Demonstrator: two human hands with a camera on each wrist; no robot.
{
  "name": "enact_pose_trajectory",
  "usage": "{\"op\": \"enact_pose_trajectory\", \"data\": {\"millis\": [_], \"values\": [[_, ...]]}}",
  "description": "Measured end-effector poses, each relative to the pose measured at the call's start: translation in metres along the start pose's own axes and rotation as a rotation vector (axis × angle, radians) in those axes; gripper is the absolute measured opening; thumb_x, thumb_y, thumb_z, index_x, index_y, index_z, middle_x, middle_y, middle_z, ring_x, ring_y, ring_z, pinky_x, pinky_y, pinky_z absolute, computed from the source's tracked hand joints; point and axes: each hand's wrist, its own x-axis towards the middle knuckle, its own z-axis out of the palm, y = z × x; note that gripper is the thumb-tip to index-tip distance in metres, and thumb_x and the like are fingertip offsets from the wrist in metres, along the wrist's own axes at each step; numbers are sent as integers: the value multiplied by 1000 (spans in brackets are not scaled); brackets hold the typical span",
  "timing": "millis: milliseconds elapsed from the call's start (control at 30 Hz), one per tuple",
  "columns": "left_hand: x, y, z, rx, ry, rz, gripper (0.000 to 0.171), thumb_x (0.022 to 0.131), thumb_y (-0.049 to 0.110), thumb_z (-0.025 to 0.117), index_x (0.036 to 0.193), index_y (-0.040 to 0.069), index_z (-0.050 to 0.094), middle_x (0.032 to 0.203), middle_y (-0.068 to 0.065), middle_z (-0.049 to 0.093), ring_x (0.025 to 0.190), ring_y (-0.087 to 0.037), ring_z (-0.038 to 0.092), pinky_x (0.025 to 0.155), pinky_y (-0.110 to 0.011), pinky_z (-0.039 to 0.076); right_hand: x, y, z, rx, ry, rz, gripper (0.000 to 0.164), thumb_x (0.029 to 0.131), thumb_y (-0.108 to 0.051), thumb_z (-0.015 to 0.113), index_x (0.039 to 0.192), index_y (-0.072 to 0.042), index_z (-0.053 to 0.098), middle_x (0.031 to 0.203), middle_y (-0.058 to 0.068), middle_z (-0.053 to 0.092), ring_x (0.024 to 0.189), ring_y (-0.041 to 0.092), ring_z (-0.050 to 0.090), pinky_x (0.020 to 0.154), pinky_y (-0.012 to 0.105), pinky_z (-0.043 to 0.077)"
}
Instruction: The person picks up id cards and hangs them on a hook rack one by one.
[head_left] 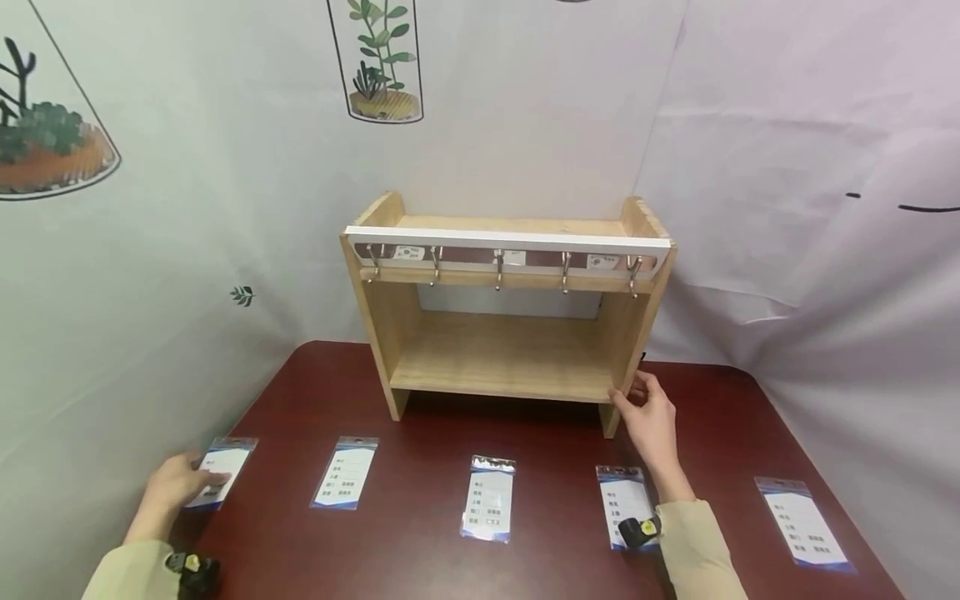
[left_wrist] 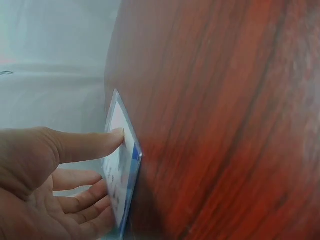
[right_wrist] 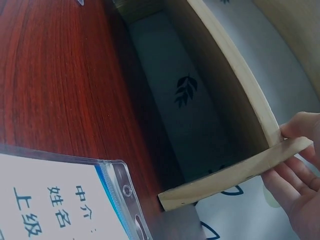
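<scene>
At the table's left edge my left hand (head_left: 174, 483) pinches a badge in a clear plastic sleeve (left_wrist: 131, 150), thumb on its printed face and fingers behind. The badge overhangs the edge of the table. My right hand (head_left: 649, 417) grips the right side panel of a wooden rack (head_left: 510, 354) low down, the thumb at the shelf's front corner and the fingers round the outside. Along the rack's upper front runs a white-edged strip with several metal hooks (head_left: 499, 268), all bare.
Several more badges lie in a row on the dark red table (head_left: 420, 542): one left of centre (head_left: 346, 473), one in the middle (head_left: 488, 498), one beneath the right wrist (head_left: 626, 500), one far right (head_left: 806, 523). A printed white curtain (head_left: 525, 100) hangs behind the rack.
</scene>
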Motion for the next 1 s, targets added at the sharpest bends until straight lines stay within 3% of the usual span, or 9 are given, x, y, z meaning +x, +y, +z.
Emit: {"op": "enact_pose_trajectory", "data": {"millis": [133,300,400,533,767,1000], "values": [[2,2,-1,7,67,15,77,82,18,75,124,-33,37,124,-52,41,114,-68,41,97,-69,38,0,1,3,8,3,-4,44,91,-14,75,129,1,59,115,22,68,106,33,66,70,4,43],[0,4,1,1,137,36,64,80,13,75,118,-30,45,111,-48,53,97,-60,54,84,-66,45,-2,4,3,-4,1,-1,45,91,-14,75,130,1,58,115,21,68,107,33,66,69,6,44],[0,5,1,-33,183,38,58,81,9,74,117,-28,49,101,-42,59,85,-50,59,72,-55,49,-2,4,2,0,-5,-7,44,92,-13,74,131,1,58,116,22,68,108,33,66,68,6,44],[1,8,-1,-93,228,22,53,82,6,72,118,-27,51,99,-39,62,80,-41,61,61,-39,46,-1,3,3,9,-6,-9,44,92,-13,74,131,1,58,116,22,67,108,34,66,69,6,44],[3,11,-1,-119,265,58,49,85,5,68,121,-25,52,102,-40,63,76,-34,61,61,-35,45,2,0,2,-4,-8,-10,44,93,-13,74,131,2,57,116,23,68,109,34,66,71,9,46],[3,19,4,-329,215,21,48,93,4,60,128,-25,47,105,-38,64,65,-14,61,54,-28,51,1,-1,1,-1,-7,-3,45,92,-12,74,131,2,57,116,24,67,109,35,66,70,8,46]]}}
